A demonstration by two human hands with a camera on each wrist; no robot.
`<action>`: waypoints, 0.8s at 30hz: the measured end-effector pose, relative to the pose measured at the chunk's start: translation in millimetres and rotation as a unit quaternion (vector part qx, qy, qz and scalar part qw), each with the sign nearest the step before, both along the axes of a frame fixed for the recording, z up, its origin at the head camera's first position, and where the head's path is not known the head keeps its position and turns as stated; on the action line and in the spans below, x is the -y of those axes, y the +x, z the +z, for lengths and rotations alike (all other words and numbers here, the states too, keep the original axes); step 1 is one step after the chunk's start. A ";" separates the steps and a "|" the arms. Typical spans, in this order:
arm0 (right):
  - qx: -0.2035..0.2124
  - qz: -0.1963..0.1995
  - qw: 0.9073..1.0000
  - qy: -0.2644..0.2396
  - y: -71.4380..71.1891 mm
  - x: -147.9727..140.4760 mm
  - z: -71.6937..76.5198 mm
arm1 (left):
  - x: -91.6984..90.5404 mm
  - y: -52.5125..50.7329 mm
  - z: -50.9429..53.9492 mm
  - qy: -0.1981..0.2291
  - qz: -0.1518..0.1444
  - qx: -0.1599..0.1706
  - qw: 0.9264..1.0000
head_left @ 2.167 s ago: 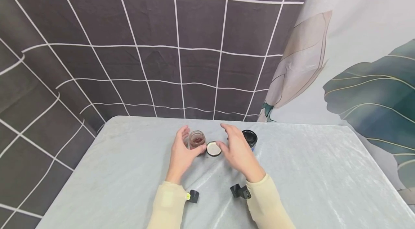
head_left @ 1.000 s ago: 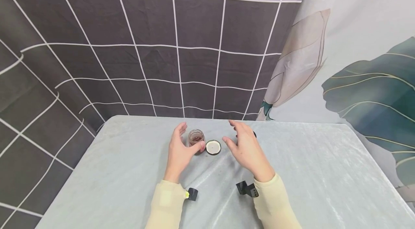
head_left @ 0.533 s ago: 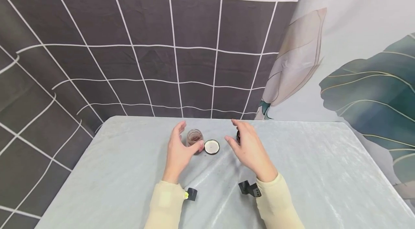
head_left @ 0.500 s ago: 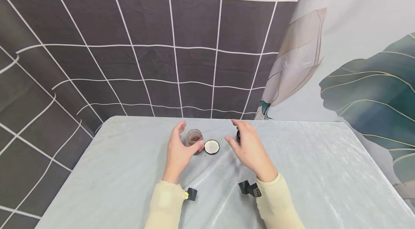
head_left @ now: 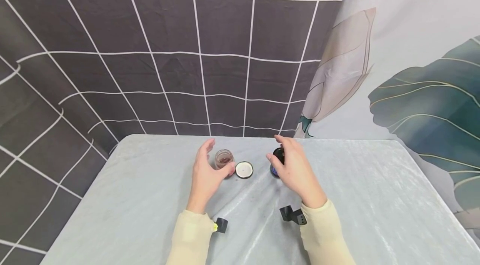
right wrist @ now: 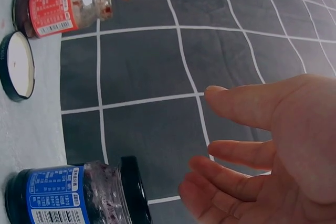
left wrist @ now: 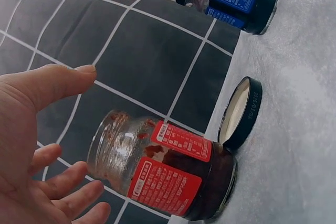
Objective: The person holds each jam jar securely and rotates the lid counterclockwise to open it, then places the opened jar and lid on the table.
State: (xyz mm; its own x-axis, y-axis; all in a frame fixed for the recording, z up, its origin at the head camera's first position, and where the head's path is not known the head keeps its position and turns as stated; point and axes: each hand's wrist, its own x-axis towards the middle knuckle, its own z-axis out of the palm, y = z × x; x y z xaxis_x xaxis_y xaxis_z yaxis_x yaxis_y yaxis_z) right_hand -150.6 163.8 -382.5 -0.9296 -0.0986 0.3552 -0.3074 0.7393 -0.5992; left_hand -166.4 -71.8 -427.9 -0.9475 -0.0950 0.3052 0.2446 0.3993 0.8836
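Observation:
An uncapped glass jar (left wrist: 168,166) with a red label stands on the table, dark red contents inside. My left hand (head_left: 208,175) is spread beside it; in the left wrist view a gap shows between the fingers and the glass. A black-rimmed lid (head_left: 244,170) lies to the jar's right, pale inner side up. Further right is a blue-labelled jar (right wrist: 58,195) with its black lid on. The right hand (head_left: 300,169) hovers by this jar with thumb and fingers apart, partly covering it in the head view and gripping nothing.
A pale grey cloth covers the table (head_left: 142,198). Behind it hangs a dark curtain (head_left: 168,69) with a white grid, and a leaf-patterned white cloth (head_left: 348,102) hangs at the right. Each wrist carries a small black camera (head_left: 222,225).
My right hand has moved rightward, from the left of the blue-labelled jar across to its right side. The left hand keeps its place by the red-labelled jar. The view has shifted slightly.

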 end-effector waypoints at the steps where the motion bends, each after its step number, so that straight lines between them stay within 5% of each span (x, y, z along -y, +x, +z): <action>1: 0.002 -0.001 1.000 -0.001 0.0 -0.7 0.1 | -0.3 0.0 0.1 -0.002 -0.001 -0.003 1.000; 24: 0.036 -0.030 0.999 0.014 -1.9 -14.8 -1.6 | -7.2 6.2 9.7 -0.021 -0.011 -0.023 0.999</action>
State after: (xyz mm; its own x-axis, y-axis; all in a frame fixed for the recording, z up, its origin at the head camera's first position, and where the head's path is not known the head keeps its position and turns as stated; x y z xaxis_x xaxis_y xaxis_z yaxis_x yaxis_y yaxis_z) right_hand -152.4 178.6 -384.1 -0.9574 -0.0507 0.2844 -0.2183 0.7717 -0.5973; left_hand -160.3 -64.6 -418.2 -0.9339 -0.0605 0.3524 0.2941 0.4303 0.8534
